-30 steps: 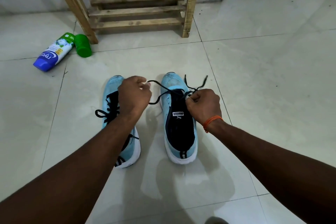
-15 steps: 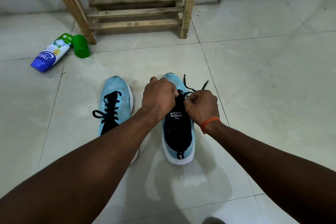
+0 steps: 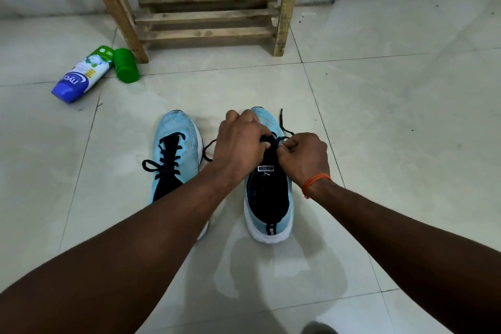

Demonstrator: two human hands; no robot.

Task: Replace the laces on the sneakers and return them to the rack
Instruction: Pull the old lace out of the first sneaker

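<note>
The person is crouching over two pale blue sneakers that are standing side by side, toes toward the wooden rack [image 3: 206, 32], on the tiled floor [image 3: 393, 116]. Both hands are working over the tongue of the open sneaker [image 3: 267, 198]: the left hand [image 3: 240, 141] is curling over its front and the right hand [image 3: 305, 156], with an orange thread [image 3: 315, 180] at the wrist, is pinching beside it, each grasping the black lace [image 3: 283, 127]. One loose lace end is trailing out past the sneaker's toe edge and another is looping into the narrow gap between the two shoes. The laced sneaker [image 3: 176, 138] is sitting just beside it, its heel passing under the left forearm. Bare tiles are lying open to the right of the hands and between the toes and the rack's feet. To the left, a lotion bottle [image 3: 82, 74] is lying on its side, touching a green cap [image 3: 126, 65] near the rack's leg.
</note>
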